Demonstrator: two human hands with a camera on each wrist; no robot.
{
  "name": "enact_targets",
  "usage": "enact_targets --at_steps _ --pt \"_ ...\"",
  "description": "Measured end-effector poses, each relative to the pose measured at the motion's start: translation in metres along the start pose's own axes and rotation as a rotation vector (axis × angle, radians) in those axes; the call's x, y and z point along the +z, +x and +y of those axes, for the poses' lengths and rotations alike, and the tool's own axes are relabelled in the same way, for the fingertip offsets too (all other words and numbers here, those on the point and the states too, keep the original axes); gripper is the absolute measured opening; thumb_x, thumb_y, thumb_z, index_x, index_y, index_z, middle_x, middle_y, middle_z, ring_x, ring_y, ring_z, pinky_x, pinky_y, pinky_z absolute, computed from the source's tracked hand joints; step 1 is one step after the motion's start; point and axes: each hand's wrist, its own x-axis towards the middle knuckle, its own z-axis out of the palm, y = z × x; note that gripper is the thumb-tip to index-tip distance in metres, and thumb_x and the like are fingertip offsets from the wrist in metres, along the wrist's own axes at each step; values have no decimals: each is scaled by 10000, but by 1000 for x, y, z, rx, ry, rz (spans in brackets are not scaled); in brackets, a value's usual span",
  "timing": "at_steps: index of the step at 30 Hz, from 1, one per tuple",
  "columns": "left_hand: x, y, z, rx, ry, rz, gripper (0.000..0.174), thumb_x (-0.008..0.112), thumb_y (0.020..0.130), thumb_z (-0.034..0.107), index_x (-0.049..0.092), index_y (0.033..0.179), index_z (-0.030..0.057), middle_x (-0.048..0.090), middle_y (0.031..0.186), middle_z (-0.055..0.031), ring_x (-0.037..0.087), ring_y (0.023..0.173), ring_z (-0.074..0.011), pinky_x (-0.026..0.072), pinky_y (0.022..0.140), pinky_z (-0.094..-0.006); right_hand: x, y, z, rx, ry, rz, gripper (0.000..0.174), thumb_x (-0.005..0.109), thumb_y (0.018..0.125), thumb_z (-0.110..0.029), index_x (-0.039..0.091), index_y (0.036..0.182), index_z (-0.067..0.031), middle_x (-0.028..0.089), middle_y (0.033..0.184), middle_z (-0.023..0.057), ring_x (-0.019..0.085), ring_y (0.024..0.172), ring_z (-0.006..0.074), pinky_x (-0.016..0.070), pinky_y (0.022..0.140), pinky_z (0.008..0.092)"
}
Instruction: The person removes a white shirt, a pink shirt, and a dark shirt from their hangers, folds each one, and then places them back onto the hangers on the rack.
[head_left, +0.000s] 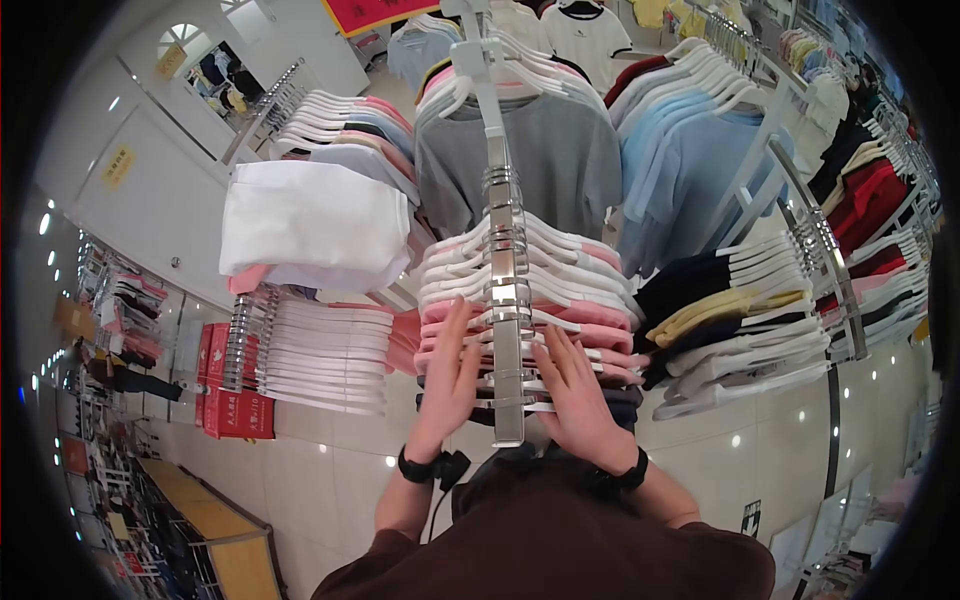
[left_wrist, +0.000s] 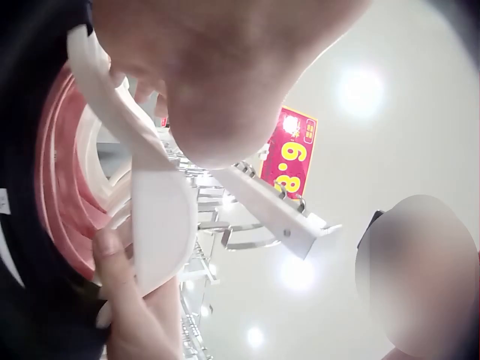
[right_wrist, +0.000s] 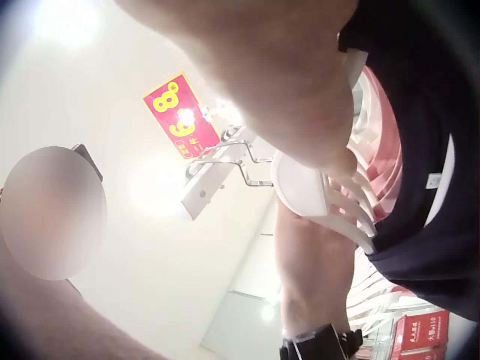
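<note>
Both hands lie on a row of white hangers (head_left: 540, 285) bearing pink, white and dark garments, hung from a metal rail (head_left: 508, 330). To the rail's left, my left hand (head_left: 452, 370) extends straight fingers over the hangers and pink cloth (head_left: 435, 312). On the other side, my right hand (head_left: 580, 395) does likewise, its fingers spread a little. In the left wrist view, a white hanger (left_wrist: 161, 225) nearest the camera stands between the two hands. A dark garment (right_wrist: 420, 225) hangs on the near side in the right wrist view.
Folded white cloth (head_left: 315, 215) lies atop the rack at left, above more white hangers (head_left: 325, 355). A grey top (head_left: 520, 160) hangs behind the row, with light blue garments (head_left: 690, 180) beside it. Red boxes (head_left: 235, 385) stand on the floor at left.
</note>
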Motion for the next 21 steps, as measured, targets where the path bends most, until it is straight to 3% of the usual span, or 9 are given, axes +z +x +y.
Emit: enact_targets --at_steps 3,5,6,9,10,13,18,21 --pt "-16 44 21 38 96 85 537 470 1105 84 408 1631 -5 364 1709 -241 421 1550 -363 363 1242 -432 -1 -4 2 -27 15 -29 875 706 807 23 402 1623 -54 310 1694 293 293 1578 481 269 1279 614" --pt "-24 69 38 2 -209 70 540 454 1104 69 409 1639 17 368 1713 -225 388 1570 -368 324 1263 -431 0 -4 2 -36 45 -27 894 679 788 41 401 1631 -66 305 1694 299 293 1576 489 273 1277 613" --pt "-28 76 33 154 -80 12 529 438 1118 105 417 1642 31 320 1737 -216 352 1588 -377 276 1287 -443 0 -5 2 -43 44 -34 882 669 795 36 403 1630 -66 307 1689 306 294 1574 494 275 1276 614" --pt "-22 90 41 321 171 -121 521 404 1133 152 422 1635 10 286 1753 -207 318 1604 -374 227 1307 -447 -1 -9 0 -64 47 -44 852 643 810 21 413 1626 -65 324 1660 339 320 1545 523 286 1267 619" --pt "-15 91 41 274 6 -111 516 401 1150 225 453 1604 -15 289 1751 -211 319 1603 -370 250 1300 -445 0 -10 0 -75 46 -44 850 645 811 16 414 1625 -64 332 1654 341 334 1534 529 290 1264 620" --pt "-11 90 42 256 -105 -98 532 388 1169 302 478 1576 -28 294 1750 -205 339 1592 -366 288 1286 -450 13 -12 8 -77 36 -14 872 653 798 3 413 1632 -78 369 1629 341 383 1502 525 294 1259 637" --pt "10 91 52 226 -319 -98 546 377 1172 363 516 1529 -27 296 1752 -187 378 1567 -333 310 1277 -432 19 -7 18 -121 51 36 922 646 824 -5 317 1679 -109 247 1722 291 245 1608 470 235 1301 621" --pt "7 86 55 104 -372 -12 530 394 1165 358 535 1506 -23 295 1755 -179 392 1555 -320 301 1278 -419 19 -3 20 -98 55 20 827 610 865 11 360 1646 -88 248 1731 270 246 1607 459 216 1312 588"
